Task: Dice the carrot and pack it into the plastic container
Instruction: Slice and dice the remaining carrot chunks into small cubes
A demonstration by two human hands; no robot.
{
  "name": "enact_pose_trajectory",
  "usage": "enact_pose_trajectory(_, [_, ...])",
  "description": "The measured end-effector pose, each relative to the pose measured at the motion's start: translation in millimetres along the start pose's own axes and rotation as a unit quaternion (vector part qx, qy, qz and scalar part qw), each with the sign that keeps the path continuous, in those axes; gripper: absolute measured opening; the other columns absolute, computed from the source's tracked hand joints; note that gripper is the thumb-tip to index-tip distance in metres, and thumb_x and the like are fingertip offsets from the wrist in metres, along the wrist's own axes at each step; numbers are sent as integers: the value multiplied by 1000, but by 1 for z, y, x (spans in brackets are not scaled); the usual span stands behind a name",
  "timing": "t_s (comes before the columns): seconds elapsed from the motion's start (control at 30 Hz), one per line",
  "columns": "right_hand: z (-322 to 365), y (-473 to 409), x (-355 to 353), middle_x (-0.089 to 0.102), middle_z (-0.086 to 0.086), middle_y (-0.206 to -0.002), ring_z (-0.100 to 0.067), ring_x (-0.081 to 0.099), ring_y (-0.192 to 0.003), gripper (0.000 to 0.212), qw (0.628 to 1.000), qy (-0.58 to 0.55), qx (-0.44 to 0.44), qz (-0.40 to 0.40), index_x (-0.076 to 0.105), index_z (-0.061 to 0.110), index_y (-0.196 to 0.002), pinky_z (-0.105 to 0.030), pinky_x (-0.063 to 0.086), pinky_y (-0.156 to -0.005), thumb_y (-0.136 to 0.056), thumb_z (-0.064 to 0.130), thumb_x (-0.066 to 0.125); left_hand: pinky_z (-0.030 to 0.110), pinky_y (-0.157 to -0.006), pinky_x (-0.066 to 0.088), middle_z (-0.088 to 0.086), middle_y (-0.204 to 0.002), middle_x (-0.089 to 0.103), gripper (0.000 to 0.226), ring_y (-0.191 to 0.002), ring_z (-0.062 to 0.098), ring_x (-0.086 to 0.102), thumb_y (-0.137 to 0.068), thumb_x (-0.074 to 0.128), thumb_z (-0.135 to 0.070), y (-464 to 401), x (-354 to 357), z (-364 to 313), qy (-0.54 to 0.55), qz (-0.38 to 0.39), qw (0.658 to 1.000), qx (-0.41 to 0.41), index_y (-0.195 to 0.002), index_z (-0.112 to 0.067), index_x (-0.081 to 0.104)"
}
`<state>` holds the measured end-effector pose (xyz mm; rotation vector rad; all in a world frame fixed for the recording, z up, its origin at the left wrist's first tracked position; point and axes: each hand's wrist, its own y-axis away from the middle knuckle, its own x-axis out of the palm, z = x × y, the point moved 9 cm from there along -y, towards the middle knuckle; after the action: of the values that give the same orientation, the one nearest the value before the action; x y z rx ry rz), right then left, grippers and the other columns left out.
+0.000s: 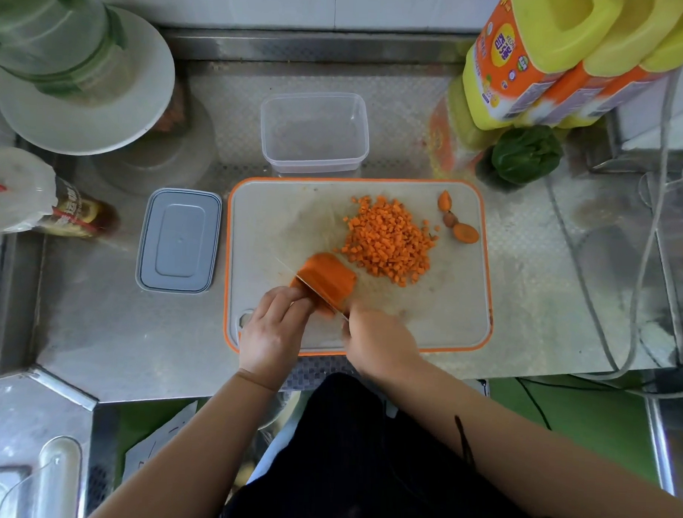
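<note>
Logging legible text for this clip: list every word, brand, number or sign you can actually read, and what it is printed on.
Yellow oil bottles: orange labels with large characters and small print, too blurred to read.
Brown sauce bottle: pale characters on the label, blurred, unreadable.
Grey lid, plastic container, cutting board: no text visible.

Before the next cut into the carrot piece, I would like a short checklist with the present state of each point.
1. Left hand holds the carrot piece steady on the cutting board: ok.
2. Left fingertips curled away from the knife blade: cannot tell, they sit very close to it.
3. Right hand has a firm grip on the knife handle: ok, though the handle itself is hidden.
4. Pile of diced carrot lies clear of the cutting line: ok.
5. Plastic container open and ready behind the board: ok.
6. Lid set aside, left of the board: ok.
</note>
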<state>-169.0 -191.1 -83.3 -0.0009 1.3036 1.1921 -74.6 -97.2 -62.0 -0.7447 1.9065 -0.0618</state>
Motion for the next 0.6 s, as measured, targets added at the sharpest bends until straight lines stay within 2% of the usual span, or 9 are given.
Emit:
enact_pose_trajectory(0.07, [3, 7, -2, 51, -4, -72, -31, 59, -74, 17, 1000, 14, -16, -16, 49, 8, -108, -31, 31, -54, -98, 20, 42, 31, -81, 50, 7, -98, 66, 18, -96, 27, 60, -78, 77, 4, -1, 0, 0, -1, 1, 1000, -4, -90, -8, 70])
enact_pose_trajectory(0.2, [5, 14, -6, 32, 4, -60, -26, 44, -62, 15, 998, 45, -32, -27, 47, 8, -109, -29, 17, -43, -97, 16, 42, 30, -80, 50, 7, -97, 65, 13, -95, 26, 60, -82, 74, 0, -1, -2, 1, 5, -6, 1000, 1, -92, -8, 69])
enact_pose_trajectory(0.33, [7, 15, -8, 32, 4, -59, -25, 44, -61, 15, 998, 46, -34, -28, 47, 9, -109, -29, 16, -42, -97, 15, 42, 32, -76, 52, 7, -95, 67, 5, -95, 26, 61, -86, 71, -4, -2, -1, 0, 1, -2, 1000, -2, -89, -7, 71])
enact_pose_trajectory(0.6, [9, 20, -9, 36, 3, -60, -18, 38, -50, 13, 999, 46, -24, -15, 45, 8, -107, -28, 18, -42, -95, 10, 43, 36, -75, 55, 7, -98, 67, 8, -96, 27, 62, -87, 69, -4, 2, 2, 4, 8, -3, 1000, 4, -94, -8, 69])
